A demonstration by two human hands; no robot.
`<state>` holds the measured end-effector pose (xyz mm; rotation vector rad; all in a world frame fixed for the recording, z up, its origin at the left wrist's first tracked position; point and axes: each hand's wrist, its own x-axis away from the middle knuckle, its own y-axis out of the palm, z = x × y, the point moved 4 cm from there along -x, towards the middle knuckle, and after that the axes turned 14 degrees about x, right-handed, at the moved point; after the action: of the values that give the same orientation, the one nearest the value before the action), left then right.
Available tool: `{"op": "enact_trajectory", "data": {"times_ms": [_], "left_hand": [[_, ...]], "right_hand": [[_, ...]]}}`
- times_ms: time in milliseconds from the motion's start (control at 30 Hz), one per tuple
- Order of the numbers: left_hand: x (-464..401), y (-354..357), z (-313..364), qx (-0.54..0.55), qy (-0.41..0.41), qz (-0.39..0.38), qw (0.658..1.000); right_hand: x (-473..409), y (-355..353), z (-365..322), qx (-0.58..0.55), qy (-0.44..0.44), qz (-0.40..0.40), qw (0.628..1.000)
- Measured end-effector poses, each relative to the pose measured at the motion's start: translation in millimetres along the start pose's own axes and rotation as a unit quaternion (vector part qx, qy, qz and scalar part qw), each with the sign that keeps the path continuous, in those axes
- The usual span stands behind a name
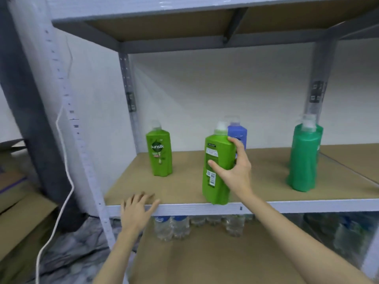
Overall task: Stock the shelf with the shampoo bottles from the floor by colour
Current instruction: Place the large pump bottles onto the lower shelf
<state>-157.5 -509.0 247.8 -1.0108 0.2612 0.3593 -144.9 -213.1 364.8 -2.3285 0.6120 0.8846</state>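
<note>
My right hand (235, 167) grips a light green shampoo bottle (217, 167) at the front edge of the middle shelf (184, 208), its back label facing me. Another light green Sunsilk bottle (160, 154) stands upright at the shelf's left. A blue bottle (238, 134) stands behind the held one, partly hidden. Two darker green bottles (304, 158) stand one behind the other at the right. My left hand (137, 210) rests on the shelf's front edge with fingers spread, holding nothing.
Clear water bottles (172, 226) stand on the lower shelf below. A grey upright post (86, 140) and a white cable (63, 160) run down at the left. Cardboard boxes (18, 203) lie on the floor at far left.
</note>
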Motion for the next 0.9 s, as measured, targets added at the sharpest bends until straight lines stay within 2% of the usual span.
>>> {"op": "enact_trajectory", "data": {"times_ms": [200,400,667,900], "left_hand": [[-3,1,-3,0.002,0.014,0.028,0.999],[-5,6,-7,0.0,0.003,0.034,0.999],[-5,9,-6,-0.016,0.003,0.03,0.999],[0,18,-8,-0.03,0.019,0.035,0.999]], "right_hand": [[-14,78,-34,0.027,-0.034,-0.044,0.998],[-16,125,-39,0.047,-0.006,-0.082,0.996],[-10,137,-35,0.074,-0.026,-0.11,0.991],[0,120,-20,0.024,-0.064,-0.187,0.98]]}}
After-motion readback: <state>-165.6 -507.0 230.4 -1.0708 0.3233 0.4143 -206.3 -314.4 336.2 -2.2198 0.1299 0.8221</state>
